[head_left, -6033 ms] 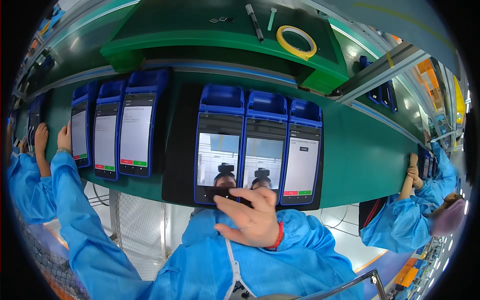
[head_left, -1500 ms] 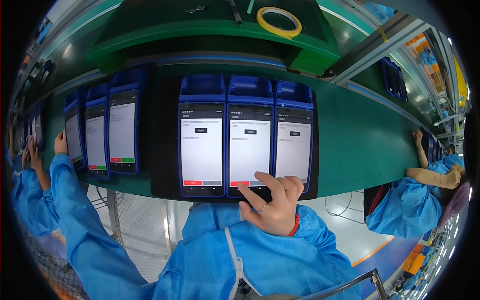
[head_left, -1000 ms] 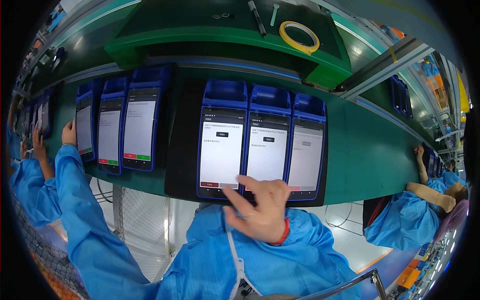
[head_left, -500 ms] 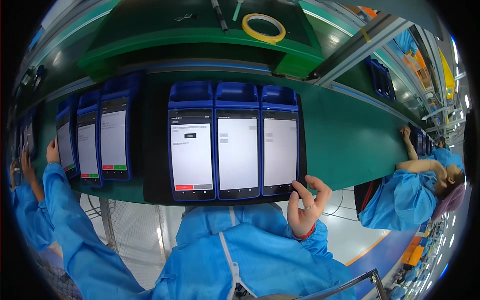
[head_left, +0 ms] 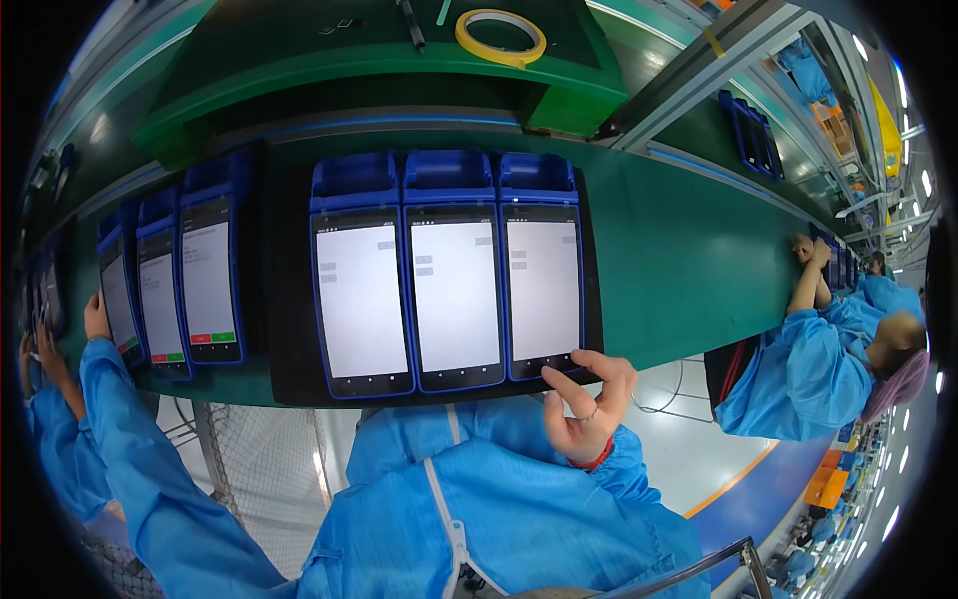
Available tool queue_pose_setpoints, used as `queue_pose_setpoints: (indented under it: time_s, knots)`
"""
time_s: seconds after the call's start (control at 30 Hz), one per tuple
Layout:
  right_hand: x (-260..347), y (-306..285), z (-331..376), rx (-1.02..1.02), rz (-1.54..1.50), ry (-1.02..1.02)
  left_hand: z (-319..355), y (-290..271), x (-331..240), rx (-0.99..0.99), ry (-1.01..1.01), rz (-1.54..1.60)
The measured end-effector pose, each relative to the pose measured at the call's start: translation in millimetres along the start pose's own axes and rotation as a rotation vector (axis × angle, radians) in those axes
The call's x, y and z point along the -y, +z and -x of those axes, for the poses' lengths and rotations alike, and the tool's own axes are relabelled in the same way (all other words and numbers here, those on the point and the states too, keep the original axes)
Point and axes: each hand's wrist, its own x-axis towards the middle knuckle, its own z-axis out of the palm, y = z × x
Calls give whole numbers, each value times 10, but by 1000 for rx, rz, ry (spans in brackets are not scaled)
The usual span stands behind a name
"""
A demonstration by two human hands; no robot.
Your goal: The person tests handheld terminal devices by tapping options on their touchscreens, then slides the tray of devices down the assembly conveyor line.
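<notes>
Three blue handheld terminals with lit white screens lie side by side before me: a left one (head_left: 362,299), a middle one (head_left: 455,299) and a right one (head_left: 544,290). My right hand (head_left: 591,407) is at the lower edge of the right terminal. Its fingers are bent and apart, holding nothing, with a fingertip over the dark strip below the screen. At far left, my left hand (head_left: 97,317) grips the outer side of the leftmost terminal (head_left: 118,290) in another group of three; some of its fingers are hidden. Red and green buttons show on that group's screens.
A black mat (head_left: 293,339) lies under the near terminals on the green table (head_left: 679,260). Behind is a green raised shelf (head_left: 329,75) with yellow tape (head_left: 501,38) and a pen (head_left: 410,25). A co-worker (head_left: 818,349) sits at right; another person's hands (head_left: 48,349) are at far left.
The left near terminal's page with red and grey buttons has become a plain white page. My right fingertip has shifted left along the right terminal's bottom strip. The whole view has shifted slightly.
</notes>
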Motion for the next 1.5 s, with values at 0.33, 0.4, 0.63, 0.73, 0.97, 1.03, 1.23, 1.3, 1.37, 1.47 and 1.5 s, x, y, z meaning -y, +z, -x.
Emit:
queue_pose_setpoints:
  time_s: [0.33,0.4,0.63,0.73,0.97,1.03,1.23,1.3,1.37,1.47,1.5]
  knots:
    - [157,113,-117,48,-95,-95,-52,-55,43,-45,70,-9]
    - [305,185,-204,75,-128,-166,44,34,-71,-44,58,-13]
    - [468,336,-317,192,-119,-198,376,-110,-345,-88,30,-24]
    - [555,404,-384,201,-203,-251,473,-111,-630,-73,45,-49]
    - [884,674,-523,269,-188,-303,649,-228,-788,-116,35,45]
    - [834,567,-531,232,-217,-281,677,-284,-769,-73,29,-18]
    - [-122,168,-173,-53,-32,7,727,-202,-1040,-21,6,30]
    - [-503,45,100,-212,71,106,769,-220,-964,-54,20,10]
    - [-846,13,362,-330,85,179,675,-249,-755,-93,56,-26]
    - [-1108,206,534,-455,-10,213,486,-297,-615,-34,124,-44]
    - [-1121,250,500,-468,144,125,517,-254,-593,-73,150,-49]
